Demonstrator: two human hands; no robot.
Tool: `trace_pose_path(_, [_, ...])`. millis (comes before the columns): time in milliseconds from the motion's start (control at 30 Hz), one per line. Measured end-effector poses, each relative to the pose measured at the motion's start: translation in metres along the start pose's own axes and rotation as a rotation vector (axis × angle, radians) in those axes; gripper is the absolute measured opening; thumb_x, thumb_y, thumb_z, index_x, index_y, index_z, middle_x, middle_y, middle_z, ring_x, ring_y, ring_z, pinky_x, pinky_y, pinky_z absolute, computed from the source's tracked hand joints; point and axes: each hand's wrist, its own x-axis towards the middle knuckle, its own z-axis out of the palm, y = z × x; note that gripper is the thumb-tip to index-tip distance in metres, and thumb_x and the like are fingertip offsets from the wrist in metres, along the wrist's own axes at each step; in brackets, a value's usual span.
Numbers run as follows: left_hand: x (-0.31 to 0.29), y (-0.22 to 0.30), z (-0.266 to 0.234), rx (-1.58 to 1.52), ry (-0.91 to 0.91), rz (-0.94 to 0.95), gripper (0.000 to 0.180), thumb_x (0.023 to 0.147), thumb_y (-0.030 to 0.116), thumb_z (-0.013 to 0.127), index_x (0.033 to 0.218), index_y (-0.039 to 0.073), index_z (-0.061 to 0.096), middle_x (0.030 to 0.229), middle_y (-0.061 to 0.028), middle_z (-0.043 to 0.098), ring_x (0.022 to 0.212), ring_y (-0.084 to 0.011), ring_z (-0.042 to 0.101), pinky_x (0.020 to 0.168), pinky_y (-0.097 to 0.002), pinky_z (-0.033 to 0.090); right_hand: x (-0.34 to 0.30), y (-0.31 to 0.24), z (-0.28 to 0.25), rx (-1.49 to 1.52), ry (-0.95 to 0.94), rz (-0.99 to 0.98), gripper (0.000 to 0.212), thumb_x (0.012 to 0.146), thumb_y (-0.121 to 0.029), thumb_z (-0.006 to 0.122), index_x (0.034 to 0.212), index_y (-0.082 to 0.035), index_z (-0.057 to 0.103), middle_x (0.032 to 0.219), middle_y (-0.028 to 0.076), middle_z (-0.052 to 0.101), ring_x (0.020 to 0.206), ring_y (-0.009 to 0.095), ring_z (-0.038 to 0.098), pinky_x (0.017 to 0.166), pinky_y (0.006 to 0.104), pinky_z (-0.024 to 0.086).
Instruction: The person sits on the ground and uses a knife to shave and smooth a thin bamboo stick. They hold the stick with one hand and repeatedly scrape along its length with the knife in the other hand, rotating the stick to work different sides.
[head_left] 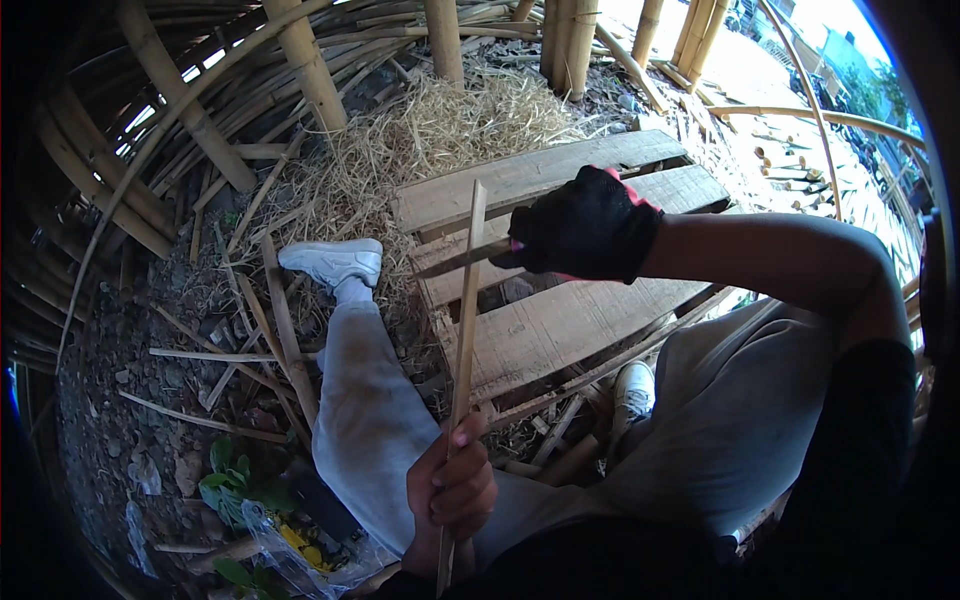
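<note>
My bare left hand [455, 480] is closed round the lower part of a long, flat bamboo strip [468, 310], which stands nearly upright in front of me. In a black glove with pink-red trim, my right hand [580, 228] grips a knife; the handle is mostly hidden in the fist. Its dark blade [455, 262] points left and crosses the strip in its upper part. Whether the edge bites into the bamboo, I cannot tell. Beneath both lies a slatted wooden pallet [550, 335], between my legs.
Pale shavings [450, 130] are heaped beyond the pallet. Loose bamboo strips [285, 330] lie by my left shoe [335, 262]. Bamboo posts [305, 65] and stacked poles stand behind. At lower left are a green plant [228, 485] and a clear plastic bag [320, 560] with something yellow.
</note>
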Motion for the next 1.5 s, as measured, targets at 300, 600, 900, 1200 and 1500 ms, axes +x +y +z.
trace_pose_path(300, [0.007, 0.000, -0.009, -0.048, 0.053, 0.002, 0.018, 0.110, 0.013, 0.030, 0.109, -0.002, 0.041, 0.065, -0.0007, 0.041, 0.036, -0.0035, 0.038, 0.027, -0.0183, 0.033, -0.003, 0.063, 0.008, -0.260, 0.052, 0.016, 0.041, 0.095, -0.058, 0.060, 0.090, -0.018, 0.069, 0.068, 0.003, 0.066, 0.059, 0.024, 0.067, 0.053, 0.0380, 0.052])
trace_pose_path(600, [-0.006, -0.006, 0.012, 0.122, -0.072, -0.055, 0.017, 0.110, 0.015, 0.033, 0.108, 0.001, 0.042, 0.062, 0.0006, 0.039, 0.037, -0.0049, 0.038, 0.028, -0.0189, 0.032, -0.038, 0.154, -0.005, -0.437, -0.196, 0.527, 0.043, 0.103, -0.048, 0.048, 0.096, -0.014, 0.073, 0.080, 0.009, 0.072, 0.079, 0.029, 0.071, 0.065, 0.0447, 0.054])
trace_pose_path(900, [-0.004, 0.010, 0.005, 0.035, -0.053, 0.026, 0.021, 0.110, 0.014, 0.032, 0.112, -0.003, 0.043, 0.064, 0.0004, 0.040, 0.037, -0.0040, 0.037, 0.026, -0.0178, 0.033, -0.015, 0.020, -0.028, -0.203, 0.141, 0.028, 0.031, 0.102, -0.040, 0.053, 0.122, -0.022, 0.067, 0.102, 0.008, 0.068, 0.083, 0.024, 0.072, 0.056, 0.0406, 0.055])
trace_pose_path(1200, [-0.008, 0.004, 0.015, 0.036, -0.113, 0.007, 0.019, 0.110, 0.015, 0.032, 0.109, -0.001, 0.042, 0.063, 0.0023, 0.039, 0.036, -0.0022, 0.037, 0.027, -0.0173, 0.030, 0.015, 0.035, -0.034, -0.043, -0.096, 0.420, 0.036, 0.102, -0.050, 0.051, 0.093, -0.021, 0.070, 0.070, 0.005, 0.067, 0.065, 0.025, 0.069, 0.059, 0.0409, 0.055])
trace_pose_path(1500, [-0.008, 0.007, 0.007, 0.052, -0.012, 0.019, 0.018, 0.111, 0.016, 0.032, 0.108, 0.001, 0.041, 0.061, 0.0022, 0.038, 0.036, -0.0019, 0.035, 0.027, -0.0175, 0.029, 0.006, -0.006, -0.036, -0.005, 0.286, 0.182, 0.046, 0.097, -0.057, 0.056, 0.093, -0.013, 0.070, 0.074, 0.007, 0.069, 0.065, 0.028, 0.070, 0.056, 0.0434, 0.053])
